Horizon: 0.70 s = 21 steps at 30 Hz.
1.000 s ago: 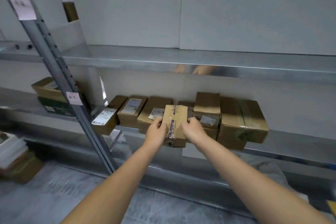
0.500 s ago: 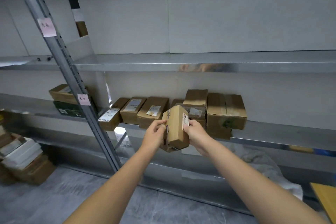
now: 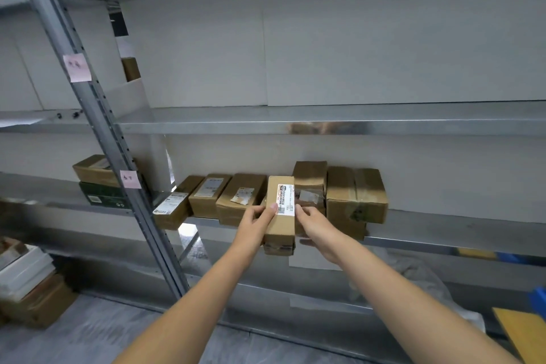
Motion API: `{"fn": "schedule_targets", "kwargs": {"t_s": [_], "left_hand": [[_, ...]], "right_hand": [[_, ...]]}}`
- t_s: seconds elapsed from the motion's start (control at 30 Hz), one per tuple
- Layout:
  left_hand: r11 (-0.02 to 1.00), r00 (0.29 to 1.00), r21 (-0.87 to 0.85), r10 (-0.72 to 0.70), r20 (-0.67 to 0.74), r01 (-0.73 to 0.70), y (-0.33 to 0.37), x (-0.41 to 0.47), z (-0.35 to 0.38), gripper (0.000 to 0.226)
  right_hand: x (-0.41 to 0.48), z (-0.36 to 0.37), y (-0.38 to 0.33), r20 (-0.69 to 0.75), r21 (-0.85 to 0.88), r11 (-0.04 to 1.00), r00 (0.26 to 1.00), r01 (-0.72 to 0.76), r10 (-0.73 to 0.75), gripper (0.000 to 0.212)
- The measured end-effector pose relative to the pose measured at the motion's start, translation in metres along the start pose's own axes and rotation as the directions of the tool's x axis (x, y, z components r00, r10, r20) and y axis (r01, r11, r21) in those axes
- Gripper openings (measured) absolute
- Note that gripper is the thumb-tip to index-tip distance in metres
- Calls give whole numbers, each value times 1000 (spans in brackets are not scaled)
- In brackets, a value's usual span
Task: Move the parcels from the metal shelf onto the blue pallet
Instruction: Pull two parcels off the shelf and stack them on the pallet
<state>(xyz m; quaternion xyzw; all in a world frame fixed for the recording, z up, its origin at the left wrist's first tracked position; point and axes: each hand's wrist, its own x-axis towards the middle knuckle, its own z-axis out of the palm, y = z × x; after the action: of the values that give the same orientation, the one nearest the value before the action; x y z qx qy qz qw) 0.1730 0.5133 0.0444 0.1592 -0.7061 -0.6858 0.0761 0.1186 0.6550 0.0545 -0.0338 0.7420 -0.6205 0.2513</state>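
A small brown parcel (image 3: 280, 224) with a white label facing me is held upright in front of the metal shelf (image 3: 443, 241). My left hand (image 3: 254, 227) grips its left side and my right hand (image 3: 317, 230) grips its right side. Behind it, several brown parcels stand in a row on the shelf, among them a labelled one (image 3: 208, 198) and a large taped one (image 3: 356, 199). A bit of blue, perhaps the pallet (image 3: 537, 298), shows at the right edge.
A slanted metal upright (image 3: 97, 115) with pink notes crosses the left side. More boxes (image 3: 94, 183) sit on the left shelf, others (image 3: 32, 295) lie stacked on the floor. A yellow board (image 3: 520, 331) lies at the lower right. The upper shelf (image 3: 325, 121) holds nothing.
The parcel came off the shelf and was turned in both hands until its labelled face points at me. The camera tilted up.
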Motion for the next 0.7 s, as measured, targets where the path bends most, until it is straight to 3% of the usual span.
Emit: {"fn": "schedule_targets", "kwargs": {"t_s": [0.1, 0.23, 0.43, 0.7], "left_hand": [[1000, 1000, -13, 7, 20, -7, 3, -1, -3, 31], [998, 998, 2, 58, 23, -58, 6, -5, -12, 25], [984, 982, 41, 176, -70, -174, -2, -7, -19, 37], [992, 996, -100, 74, -59, -80, -16, -3, -12, 30]], "right_hand": [[-1, 3, -2, 76, 107, 994, 997, -11, 3, 50], [2, 4, -2, 43, 137, 988, 996, 69, -76, 51], [8, 7, 8, -166, 1, 985, 972, 171, -168, 34], [13, 7, 21, -198, -42, 963, 943, 265, -268, 26]]}}
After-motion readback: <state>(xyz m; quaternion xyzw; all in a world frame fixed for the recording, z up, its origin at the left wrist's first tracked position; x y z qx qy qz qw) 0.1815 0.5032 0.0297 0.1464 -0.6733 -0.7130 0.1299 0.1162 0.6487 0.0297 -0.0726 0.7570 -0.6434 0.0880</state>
